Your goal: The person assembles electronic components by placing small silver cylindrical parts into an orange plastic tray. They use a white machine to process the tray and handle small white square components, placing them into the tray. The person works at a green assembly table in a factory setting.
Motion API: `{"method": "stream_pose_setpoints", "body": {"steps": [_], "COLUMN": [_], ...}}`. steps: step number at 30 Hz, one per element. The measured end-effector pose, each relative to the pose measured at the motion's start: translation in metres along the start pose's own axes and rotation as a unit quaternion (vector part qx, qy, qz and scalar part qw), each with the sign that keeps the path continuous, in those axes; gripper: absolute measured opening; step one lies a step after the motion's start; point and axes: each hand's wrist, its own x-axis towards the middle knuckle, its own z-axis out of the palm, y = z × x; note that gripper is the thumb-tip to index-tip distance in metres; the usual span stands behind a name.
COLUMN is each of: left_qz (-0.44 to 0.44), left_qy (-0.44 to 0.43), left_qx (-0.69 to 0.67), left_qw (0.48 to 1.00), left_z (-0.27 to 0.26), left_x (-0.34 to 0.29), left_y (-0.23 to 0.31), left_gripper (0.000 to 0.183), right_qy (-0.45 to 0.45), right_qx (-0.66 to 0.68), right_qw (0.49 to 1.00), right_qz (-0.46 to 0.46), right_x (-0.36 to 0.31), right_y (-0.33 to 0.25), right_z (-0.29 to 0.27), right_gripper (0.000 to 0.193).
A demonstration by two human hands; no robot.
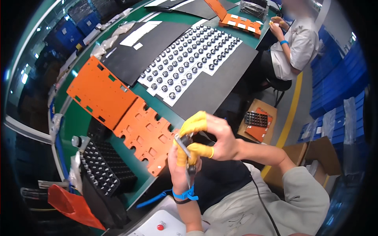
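Both hands wear yellow finger covers and meet above the near edge of the bench. My left hand (179,161), with a blue strap at its wrist, is closed round a small black-and-silver part (183,146). From the right, my right hand (216,135) pinches the same part between thumb and fingers. The fingers hide much of it, so its exact kind does not show. Just left of my hands lies an orange tray (143,135) with cut-out pockets, its orange flat panel (100,90) spread out behind it.
A white sheet (173,100) with rows of round black parts lies on a dark mat (220,88). Black trays (104,167) of small parts stand at left. Another person (295,49) sits at the far right. An open carton (323,157) is beside my right arm.
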Motion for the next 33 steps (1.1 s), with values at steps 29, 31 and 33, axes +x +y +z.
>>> {"method": "stream_pose_setpoints", "body": {"steps": [29,31,33], "left_qz": [0.186,0.19,0.194], "left_qy": [0.185,0.181,0.18], "left_qx": [0.25,0.251,0.244], "left_qw": [0.932,0.932,0.933], "left_z": [-0.052,-0.052,-0.051], "left_x": [0.04,0.04,0.04], "left_y": [0.001,0.001,0.002], "left_gripper": [0.02,0.02,0.02], "right_qy": [-0.007,-0.014,-0.017], "right_qx": [-0.575,-0.576,-0.566], "right_qw": [0.818,0.817,0.824], "right_qz": [0.016,0.017,0.016], "right_x": [0.033,0.034,0.036], "right_y": [0.17,0.173,0.171], "right_z": [-0.11,-0.112,-0.113], "right_gripper": [0.021,0.023,0.027]}}
